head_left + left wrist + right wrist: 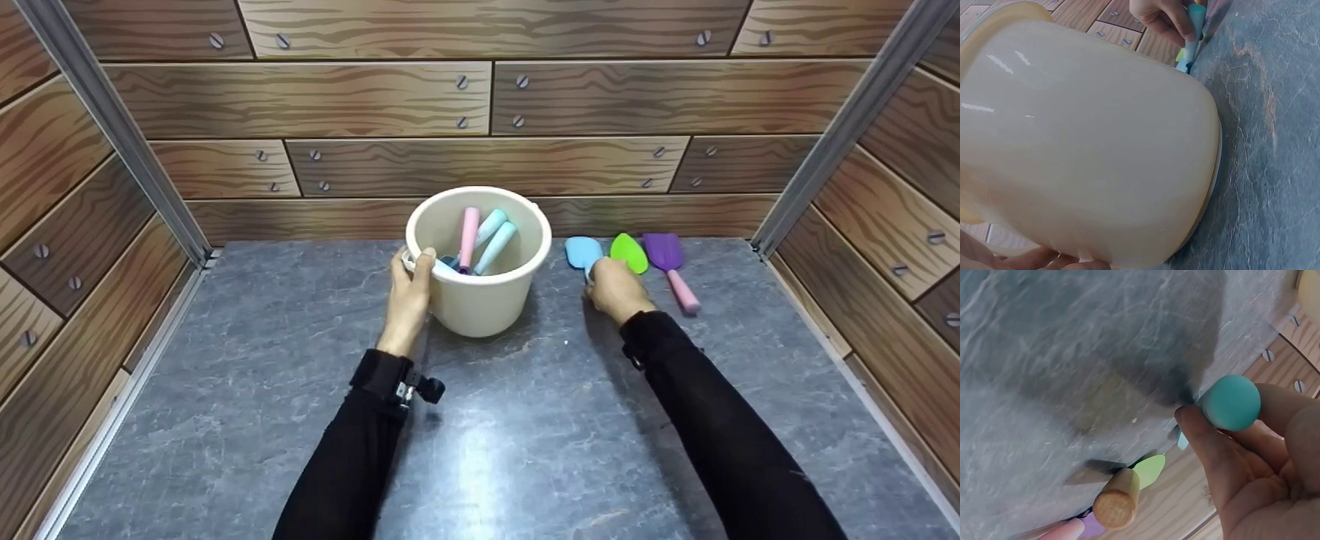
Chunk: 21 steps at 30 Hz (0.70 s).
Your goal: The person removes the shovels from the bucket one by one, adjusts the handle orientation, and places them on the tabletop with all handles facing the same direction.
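Note:
My left hand (409, 296) grips a cream bucket (484, 304) at its left rim, thumb over the edge. Inside the bucket, a pink handle (469, 236) and light-blue handles (496, 246) lean upward; their lower ends are partly hidden. To the bucket's right, my right hand (616, 289) pinches the teal handle of a blue toy shovel (583, 251). In the right wrist view the round end of that shovel's handle (1233, 402) shows between thumb and fingers. The shovel's blade is low at the floor near the back wall.
Just right of my right hand lie a green toy spade (628, 253) with a wooden handle (1116, 500) and a purple shovel (664, 251) with a pink handle. Wood-patterned walls (390, 165) enclose the grey marbled surface (262, 337) at the back and sides.

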Each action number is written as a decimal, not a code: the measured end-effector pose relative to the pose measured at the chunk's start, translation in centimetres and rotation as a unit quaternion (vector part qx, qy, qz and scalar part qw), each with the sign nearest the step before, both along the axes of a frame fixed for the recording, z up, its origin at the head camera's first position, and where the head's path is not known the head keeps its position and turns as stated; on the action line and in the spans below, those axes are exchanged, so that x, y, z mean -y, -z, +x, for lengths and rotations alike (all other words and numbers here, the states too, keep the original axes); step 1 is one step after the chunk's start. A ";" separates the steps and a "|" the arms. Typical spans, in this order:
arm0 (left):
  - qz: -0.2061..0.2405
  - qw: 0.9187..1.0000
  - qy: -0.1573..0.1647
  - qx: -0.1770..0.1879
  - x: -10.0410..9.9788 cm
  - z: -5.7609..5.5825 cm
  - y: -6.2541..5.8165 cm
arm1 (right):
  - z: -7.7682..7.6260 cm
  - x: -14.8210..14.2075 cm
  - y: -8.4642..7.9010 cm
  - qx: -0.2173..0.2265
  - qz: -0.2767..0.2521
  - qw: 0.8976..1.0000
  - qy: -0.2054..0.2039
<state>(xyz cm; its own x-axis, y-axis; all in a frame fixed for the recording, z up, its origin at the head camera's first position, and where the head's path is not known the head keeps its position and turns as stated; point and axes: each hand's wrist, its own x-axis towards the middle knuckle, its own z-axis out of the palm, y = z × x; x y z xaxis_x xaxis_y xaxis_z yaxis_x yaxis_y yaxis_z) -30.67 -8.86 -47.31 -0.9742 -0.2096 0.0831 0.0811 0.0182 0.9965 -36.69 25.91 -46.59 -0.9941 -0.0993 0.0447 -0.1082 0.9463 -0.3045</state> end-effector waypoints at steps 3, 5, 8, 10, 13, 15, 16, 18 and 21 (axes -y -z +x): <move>0.000 1.000 -0.001 -0.001 0.0 0.0 -0.1 | 0.0 0.0 -0.1 0.007 0.003 1.000 -0.003; 0.000 1.000 -0.003 0.001 0.0 0.0 -0.1 | -0.1 -0.1 -0.1 0.012 0.005 1.000 -0.006; 0.001 1.000 -0.006 0.001 -0.1 0.0 0.0 | -0.3 -0.1 -0.2 0.023 0.005 1.000 -0.005; 0.001 1.000 -0.007 0.000 -0.1 0.0 0.0 | -0.8 -0.2 -0.1 0.032 0.003 0.999 -0.002; 0.007 1.000 -0.003 -0.005 0.0 0.0 0.1 | -3.2 -1.5 2.1 0.030 -0.008 0.999 -0.010; 0.014 1.000 0.001 -0.008 0.0 0.1 0.1 | -5.0 -2.5 4.1 0.013 -0.009 1.000 -0.016; 0.018 1.000 0.004 -0.009 0.0 0.1 0.0 | -5.9 -3.0 4.9 0.004 -0.007 1.000 -0.021; 0.025 1.000 0.005 -0.010 0.0 0.2 0.0 | -6.5 -3.3 5.4 0.002 -0.011 1.000 -0.028; 0.032 0.999 0.004 -0.009 -0.1 0.1 -0.1 | -4.8 -1.8 2.7 0.031 -0.006 0.999 -0.022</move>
<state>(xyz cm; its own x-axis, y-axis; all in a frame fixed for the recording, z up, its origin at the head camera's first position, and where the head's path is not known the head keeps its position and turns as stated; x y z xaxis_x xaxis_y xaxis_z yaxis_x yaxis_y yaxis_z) -30.53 -8.80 -47.23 -0.9743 -0.2073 0.0883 0.0998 -0.0455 0.9940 -41.48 27.76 -49.32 -0.9898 -0.1419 -0.0154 -0.1294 0.9372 -0.3239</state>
